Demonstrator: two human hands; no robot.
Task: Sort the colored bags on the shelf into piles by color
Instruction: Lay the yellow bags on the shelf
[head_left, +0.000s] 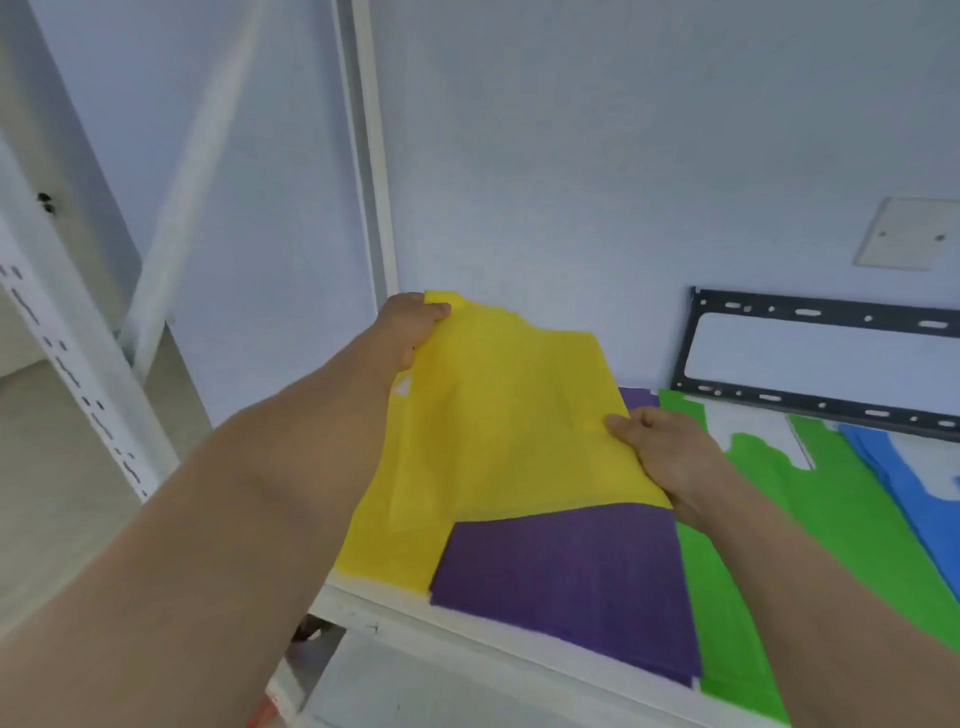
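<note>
A yellow bag (498, 426) is held up over the left end of the white shelf (467, 631). My left hand (410, 330) pinches its upper left corner near the wall. My right hand (670, 457) grips its right edge. More yellow fabric (384, 551) lies flat below it at the shelf's left. A pile of purple bags (571, 577) sits beside that, partly under the raised yellow bag. Green bags (779, 499) lie to the right of the purple ones, and blue bags (914, 483) lie at the far right.
A black metal bracket (821, 358) leans against the back wall behind the green and blue bags. A white shelf upright (371, 156) stands at the left behind my left hand, a perforated post (78, 379) nearer me. A wall plate (904, 234) sits upper right.
</note>
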